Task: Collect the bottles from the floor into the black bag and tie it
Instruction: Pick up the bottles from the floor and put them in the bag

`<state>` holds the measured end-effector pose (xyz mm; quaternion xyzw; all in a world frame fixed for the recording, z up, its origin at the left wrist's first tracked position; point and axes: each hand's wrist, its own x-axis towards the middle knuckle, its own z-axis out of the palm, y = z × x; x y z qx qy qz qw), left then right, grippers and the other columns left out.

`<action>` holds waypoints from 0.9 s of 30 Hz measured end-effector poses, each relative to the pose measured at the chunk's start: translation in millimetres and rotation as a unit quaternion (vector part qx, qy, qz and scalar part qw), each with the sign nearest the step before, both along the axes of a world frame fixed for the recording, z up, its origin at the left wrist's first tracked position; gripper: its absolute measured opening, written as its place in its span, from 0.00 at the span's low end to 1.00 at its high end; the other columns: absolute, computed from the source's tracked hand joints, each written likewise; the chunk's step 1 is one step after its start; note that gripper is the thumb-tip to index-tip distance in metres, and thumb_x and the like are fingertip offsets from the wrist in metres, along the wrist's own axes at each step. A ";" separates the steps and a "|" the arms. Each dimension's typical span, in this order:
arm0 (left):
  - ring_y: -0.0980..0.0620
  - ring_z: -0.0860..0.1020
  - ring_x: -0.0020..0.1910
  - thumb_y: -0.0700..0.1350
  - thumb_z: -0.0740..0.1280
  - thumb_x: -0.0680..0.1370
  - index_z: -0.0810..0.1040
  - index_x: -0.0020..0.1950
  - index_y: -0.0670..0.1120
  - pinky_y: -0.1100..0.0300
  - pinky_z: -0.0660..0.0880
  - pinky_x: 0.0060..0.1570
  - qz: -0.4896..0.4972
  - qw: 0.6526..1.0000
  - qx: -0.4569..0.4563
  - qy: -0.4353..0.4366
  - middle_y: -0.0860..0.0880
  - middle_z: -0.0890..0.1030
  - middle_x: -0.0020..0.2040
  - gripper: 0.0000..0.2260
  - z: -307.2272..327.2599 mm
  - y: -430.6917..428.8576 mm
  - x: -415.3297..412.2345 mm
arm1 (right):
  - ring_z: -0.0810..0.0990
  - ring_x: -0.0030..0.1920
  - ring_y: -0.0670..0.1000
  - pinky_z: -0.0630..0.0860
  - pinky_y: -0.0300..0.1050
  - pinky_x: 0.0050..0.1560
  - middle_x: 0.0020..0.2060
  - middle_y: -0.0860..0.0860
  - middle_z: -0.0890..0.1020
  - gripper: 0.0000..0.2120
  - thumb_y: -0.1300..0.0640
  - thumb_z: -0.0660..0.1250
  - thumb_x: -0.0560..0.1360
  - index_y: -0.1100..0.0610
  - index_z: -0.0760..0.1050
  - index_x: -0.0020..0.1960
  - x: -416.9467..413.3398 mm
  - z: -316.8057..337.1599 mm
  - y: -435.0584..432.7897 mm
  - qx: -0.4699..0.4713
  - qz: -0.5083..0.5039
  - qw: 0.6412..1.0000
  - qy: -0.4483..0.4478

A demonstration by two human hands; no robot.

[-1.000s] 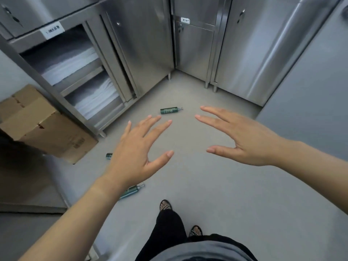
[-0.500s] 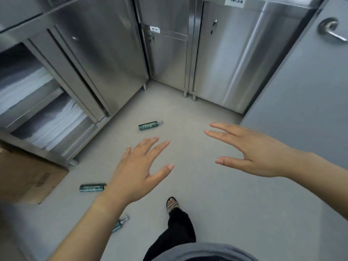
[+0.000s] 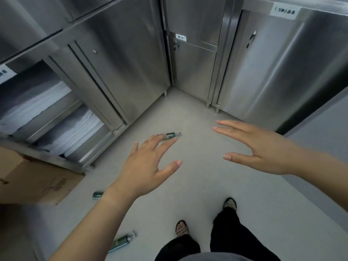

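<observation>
A small dark-green cylindrical bottle with a silver pump top (image 3: 171, 135) lies on its side on the pale grey floor (image 3: 197, 185), in front of the corner where the cabinets meet. Its left end is covered by the fingertips of the left hand (image 3: 148, 166), and I cannot tell whether they touch it or hover above it. A second green bottle (image 3: 98, 195) lies just beside a brown cardboard box (image 3: 37, 181), half hidden behind the left wrist. A third green bottle (image 3: 122, 242), pump head showing, lies by the left forearm near the bottom edge.

The left hand is palm down, fingers straight and spread, thumb splayed wide, gripping nothing. The right hand (image 3: 263, 149) hangs well apart from it, fingers straight and lightly fanned, thumb out, holding nothing.

Below are feet in woven sandals (image 3: 181, 228) under black trousers (image 3: 235, 238). Brushed stainless-steel cabinets (image 3: 263, 72) line the back, and open shelves at the left hold stacked white sheets (image 3: 75, 132).
</observation>
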<state>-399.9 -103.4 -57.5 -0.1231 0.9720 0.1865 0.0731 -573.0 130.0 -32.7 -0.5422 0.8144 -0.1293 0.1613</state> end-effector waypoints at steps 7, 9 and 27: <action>0.57 0.55 0.75 0.70 0.47 0.72 0.55 0.73 0.63 0.42 0.50 0.73 0.047 0.999 0.004 -0.006 0.56 0.60 0.75 0.30 17.5 -1.0 -60.0 | 0.53 0.70 0.35 0.44 0.23 0.65 0.74 0.40 0.56 0.33 0.28 0.49 0.71 0.38 0.52 0.73 -102.4 -12.2 -55.3 -0.037 0.108 0.993 -0.033; 0.57 0.54 0.75 0.70 0.47 0.72 0.55 0.73 0.64 0.42 0.50 0.73 0.081 0.997 -0.001 -0.016 0.56 0.60 0.75 0.30 21.7 -0.8 -68.7 | 0.55 0.72 0.38 0.50 0.32 0.69 0.74 0.40 0.56 0.33 0.28 0.48 0.70 0.37 0.52 0.73 -129.2 -15.3 -73.0 -0.047 0.146 0.987 -0.040; 0.53 0.61 0.73 0.70 0.46 0.71 0.59 0.73 0.61 0.45 0.52 0.71 0.205 0.978 -0.004 -0.029 0.54 0.64 0.74 0.32 -16.8 -163.8 -106.0 | 0.57 0.73 0.43 0.60 0.45 0.71 0.75 0.39 0.55 0.33 0.28 0.49 0.70 0.38 0.55 0.72 -192.7 -64.9 -272.6 -0.017 0.234 0.969 -0.080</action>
